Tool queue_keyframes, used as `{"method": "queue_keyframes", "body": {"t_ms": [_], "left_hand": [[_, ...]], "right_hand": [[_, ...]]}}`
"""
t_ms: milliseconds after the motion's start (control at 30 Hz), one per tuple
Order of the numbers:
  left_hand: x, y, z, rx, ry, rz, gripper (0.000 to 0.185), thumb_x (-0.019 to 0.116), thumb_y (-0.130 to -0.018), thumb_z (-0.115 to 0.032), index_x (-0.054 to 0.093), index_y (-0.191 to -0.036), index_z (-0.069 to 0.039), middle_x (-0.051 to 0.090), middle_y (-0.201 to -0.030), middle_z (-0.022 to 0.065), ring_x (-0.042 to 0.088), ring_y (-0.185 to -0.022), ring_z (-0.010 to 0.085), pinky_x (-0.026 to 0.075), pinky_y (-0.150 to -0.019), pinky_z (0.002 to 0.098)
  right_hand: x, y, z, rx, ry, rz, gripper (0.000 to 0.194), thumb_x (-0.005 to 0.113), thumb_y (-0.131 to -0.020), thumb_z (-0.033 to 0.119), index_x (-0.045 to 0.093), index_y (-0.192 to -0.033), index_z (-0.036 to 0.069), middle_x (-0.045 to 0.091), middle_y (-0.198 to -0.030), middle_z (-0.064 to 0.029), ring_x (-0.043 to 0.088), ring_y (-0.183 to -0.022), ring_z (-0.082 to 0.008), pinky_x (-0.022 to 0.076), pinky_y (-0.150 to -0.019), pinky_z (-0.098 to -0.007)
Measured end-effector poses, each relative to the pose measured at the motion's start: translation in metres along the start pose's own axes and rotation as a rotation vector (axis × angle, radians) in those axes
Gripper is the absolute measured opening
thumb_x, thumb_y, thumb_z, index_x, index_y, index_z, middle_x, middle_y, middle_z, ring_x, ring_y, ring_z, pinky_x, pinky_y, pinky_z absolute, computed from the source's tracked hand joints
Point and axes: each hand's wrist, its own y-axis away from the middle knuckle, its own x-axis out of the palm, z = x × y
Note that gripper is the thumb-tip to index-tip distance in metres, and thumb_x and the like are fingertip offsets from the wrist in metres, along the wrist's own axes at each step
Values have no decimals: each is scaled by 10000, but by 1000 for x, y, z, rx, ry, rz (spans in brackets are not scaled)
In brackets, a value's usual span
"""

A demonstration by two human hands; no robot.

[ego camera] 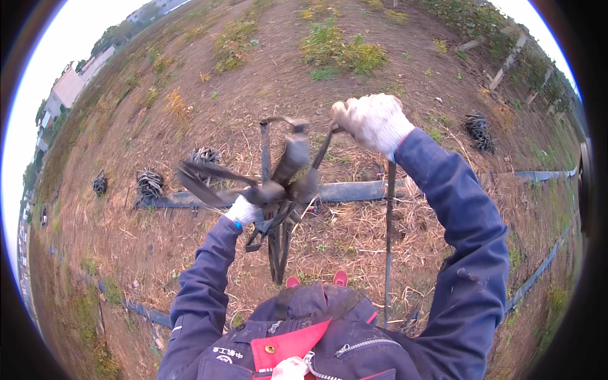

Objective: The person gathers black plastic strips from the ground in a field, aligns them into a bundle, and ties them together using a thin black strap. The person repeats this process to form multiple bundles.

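My left hand (243,210), in a white knit glove, is closed around a loose bundle of flat black drip tape (273,195). Folded loops stick out to the left and hang below the fist; the bundle is blurred by motion. Raised to the right and farther out, my right hand (373,121), in a soiled white glove, grips a length of the same tape. One strand (325,147) slopes from that fist to the bundle. Another tape length (389,247) hangs straight down beneath the right hand and wrist; its upper end is hidden there.
A wide flat hose (354,191) crosses the straw-strewn soil ahead. Bundled tape heaps lie at left (150,183), farther left (100,183) and right (479,132); another (204,156) is partly behind the held bundle. More hose (536,275) runs at lower right. Posts (509,61) stand upper right.
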Motion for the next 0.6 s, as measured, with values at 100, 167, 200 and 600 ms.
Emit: {"method": "queue_keyframes", "body": {"t_ms": [100, 167, 200, 600], "left_hand": [[7, 14, -62, -74, 204, -37, 308, 605, -899, -117, 527, -1189, -48, 568, -1137, 79, 594, -949, 183, 515, -849, 316], [16, 24, -106, 59, 295, -233, 285, 618, -868, -47, 533, -1139, -20, 593, -1068, 99, 607, -909, 165, 534, -827, 296], [15, 20, -123, 45, 322, -276, 294, 617, -817, 16, 547, -1101, -13, 615, -1009, 109, 624, -876, 206, 550, -805, 340], [-42, -57, -106, 337, 1190, 156, 486, 681, -832, -338, 561, -1186, -26, 615, -1101, 120, 609, -964, 240, 533, -850, 370]], "right_hand": [[14, -12, -23, 237, -25, 143, 259, 542, -909, 345, 661, -981, 127, 695, -901, -102, 681, -890, -293, 542, -707, -434], [31, -12, -38, 346, -59, 254, 305, 543, -909, 399, 667, -1024, 145, 697, -932, -111, 677, -922, -301, 536, -734, -440], [41, -11, -42, 359, -100, 258, 333, 545, -904, 429, 667, -1034, 147, 698, -942, -110, 675, -928, -304, 532, -742, -442], [139, -31, -32, 756, -1466, 74, 229, 781, -786, 259, 648, -834, 79, 538, -552, -44, 476, -404, -128, 351, -355, -307]]}}
